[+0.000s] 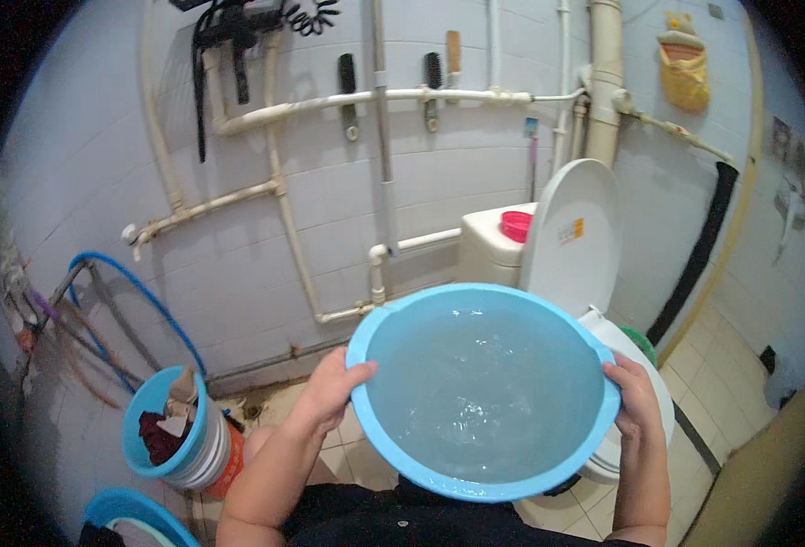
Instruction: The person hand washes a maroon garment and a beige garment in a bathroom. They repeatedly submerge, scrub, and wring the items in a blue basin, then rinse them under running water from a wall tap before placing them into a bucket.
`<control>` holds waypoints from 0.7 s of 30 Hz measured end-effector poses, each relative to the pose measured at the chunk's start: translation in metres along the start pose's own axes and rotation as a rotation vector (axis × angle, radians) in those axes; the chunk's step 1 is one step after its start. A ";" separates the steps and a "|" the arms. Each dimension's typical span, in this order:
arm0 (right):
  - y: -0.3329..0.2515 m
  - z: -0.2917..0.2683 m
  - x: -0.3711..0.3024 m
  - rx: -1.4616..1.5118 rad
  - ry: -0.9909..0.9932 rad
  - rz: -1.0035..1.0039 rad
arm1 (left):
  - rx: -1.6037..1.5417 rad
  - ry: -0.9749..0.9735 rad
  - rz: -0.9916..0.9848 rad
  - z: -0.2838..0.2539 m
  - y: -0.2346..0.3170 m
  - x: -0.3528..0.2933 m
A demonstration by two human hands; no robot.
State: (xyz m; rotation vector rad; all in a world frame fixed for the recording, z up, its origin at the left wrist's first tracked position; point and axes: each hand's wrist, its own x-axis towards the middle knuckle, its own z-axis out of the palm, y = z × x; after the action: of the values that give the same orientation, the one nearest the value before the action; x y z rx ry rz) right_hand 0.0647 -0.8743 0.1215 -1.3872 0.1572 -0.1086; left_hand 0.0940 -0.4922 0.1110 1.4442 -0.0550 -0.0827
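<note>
Through my remote view I have the basin (478, 493) between the left hand (331, 387) and right hand (638, 392), water (484, 383) in it. Beyond its right side I see the toilet (651, 378), with a bowl (516, 226) on the tank (490, 251). Far left stands a bucket (200, 463) with cloths (163, 439) in it, a tub (130, 500) nearer me; ahead, pipes (316, 105) cross the wall (329, 205).

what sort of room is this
Most likely a bathroom: a toilet stands with its seat cover raised, white pipes run along the tiled wall, and a blue hose hangs at the left.
</note>
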 end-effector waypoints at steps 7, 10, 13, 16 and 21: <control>-0.010 -0.095 -0.055 -0.014 0.301 -0.113 | 0.046 -0.384 -0.140 0.087 -0.044 0.021; -0.008 -0.156 -0.077 -0.118 0.390 -0.110 | 0.155 -0.560 -0.286 0.118 -0.054 0.036; -0.013 -0.181 -0.099 -0.096 0.512 -0.128 | 0.051 -0.711 -0.371 0.164 -0.059 0.039; -0.020 -0.212 -0.110 0.018 0.414 -0.169 | -0.010 -0.802 -0.420 0.189 -0.066 0.043; -0.048 -0.215 -0.129 0.094 0.606 -0.298 | -0.032 -0.905 -0.548 0.236 -0.069 0.039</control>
State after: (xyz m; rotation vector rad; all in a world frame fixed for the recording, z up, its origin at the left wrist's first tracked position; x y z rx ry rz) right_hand -0.0988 -1.0692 0.1369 -1.2419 0.4414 -0.7770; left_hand 0.1104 -0.7372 0.0712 1.2545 -0.3925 -1.1741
